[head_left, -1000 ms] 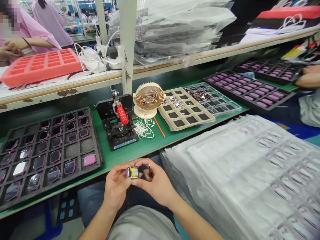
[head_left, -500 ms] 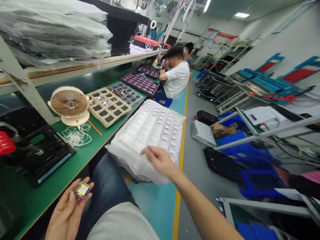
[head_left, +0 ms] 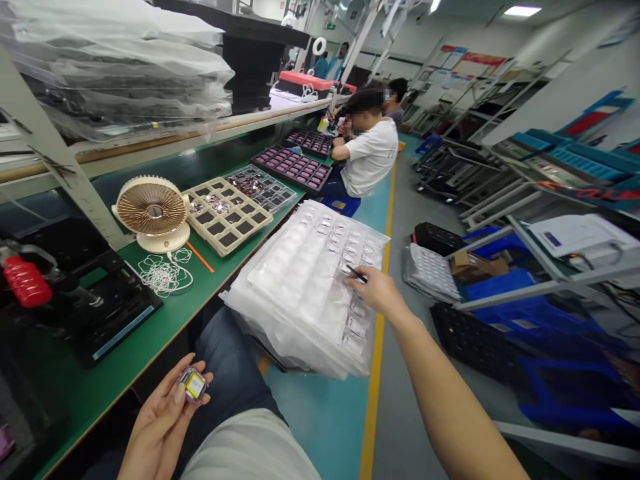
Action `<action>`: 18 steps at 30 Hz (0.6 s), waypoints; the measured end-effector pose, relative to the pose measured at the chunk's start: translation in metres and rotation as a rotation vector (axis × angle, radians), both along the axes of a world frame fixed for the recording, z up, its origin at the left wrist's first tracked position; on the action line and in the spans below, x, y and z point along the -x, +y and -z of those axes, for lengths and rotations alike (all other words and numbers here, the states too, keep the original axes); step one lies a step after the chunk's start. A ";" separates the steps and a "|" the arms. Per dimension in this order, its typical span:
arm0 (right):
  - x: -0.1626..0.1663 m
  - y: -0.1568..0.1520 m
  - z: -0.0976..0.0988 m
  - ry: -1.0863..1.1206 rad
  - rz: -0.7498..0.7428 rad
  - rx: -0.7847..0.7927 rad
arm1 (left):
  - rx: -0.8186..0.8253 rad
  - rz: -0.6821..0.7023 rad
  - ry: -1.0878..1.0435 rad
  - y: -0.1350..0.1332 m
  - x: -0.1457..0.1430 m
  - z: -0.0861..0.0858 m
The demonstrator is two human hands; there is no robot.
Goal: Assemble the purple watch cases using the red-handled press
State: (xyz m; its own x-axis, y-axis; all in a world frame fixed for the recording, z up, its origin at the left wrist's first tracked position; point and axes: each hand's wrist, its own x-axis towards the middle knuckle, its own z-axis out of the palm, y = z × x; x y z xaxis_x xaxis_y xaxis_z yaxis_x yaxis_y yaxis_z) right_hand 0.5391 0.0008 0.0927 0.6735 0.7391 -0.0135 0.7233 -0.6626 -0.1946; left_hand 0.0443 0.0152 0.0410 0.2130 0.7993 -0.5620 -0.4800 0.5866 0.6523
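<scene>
Low at the left, my left hand point(head_left: 163, 417) grips a small purple-edged electronic device point(head_left: 194, 385) between thumb and fingers. Its upturned face shows a whitish label bordered in yellow. My right hand point(head_left: 377, 292) is over the right side of a stack of white plastic blister trays point(head_left: 285, 267), pinching a thin dark flat piece point(head_left: 357, 274). Whether that piece touches the tray cannot be made out. Rows of pockets in the top tray hold small clear-looking parts point(head_left: 356, 325) along the right side.
On the green bench point(head_left: 125, 347) stand a cream fan point(head_left: 153, 212), a coiled white cable point(head_left: 163, 275), an orange stick point(head_left: 201, 257), a beige compartment tray point(head_left: 235, 233) and a black press with a red handle point(head_left: 27, 280). A co-worker in a white shirt point(head_left: 373, 157) sits beyond.
My right hand has moved right and farther over the tray stack, and a dark piece now shows in its fingers. The left hand still holds the device. The view has shifted somewhat.
</scene>
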 end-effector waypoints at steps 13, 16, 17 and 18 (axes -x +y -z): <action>0.317 0.025 0.045 1.142 -0.455 -0.429 | -0.212 0.065 -0.042 0.000 -0.003 -0.018; 0.333 0.040 0.057 1.452 -0.478 -0.318 | -0.234 -0.027 -0.040 0.000 0.016 -0.011; 0.335 0.044 0.060 1.568 -0.481 -0.247 | -0.240 -0.049 -0.044 -0.001 0.023 -0.009; 0.337 0.047 0.063 1.681 -0.479 -0.167 | -0.242 -0.064 -0.050 -0.002 0.028 -0.007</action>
State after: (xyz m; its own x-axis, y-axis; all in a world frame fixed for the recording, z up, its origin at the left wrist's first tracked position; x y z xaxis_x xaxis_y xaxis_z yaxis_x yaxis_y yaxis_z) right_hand 0.2024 0.0479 0.0301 -0.2481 0.9165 -0.3139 -0.2085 -0.3670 -0.9066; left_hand 0.0161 0.0130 0.0481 0.1805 0.9221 -0.3424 -0.5464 0.3834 0.7446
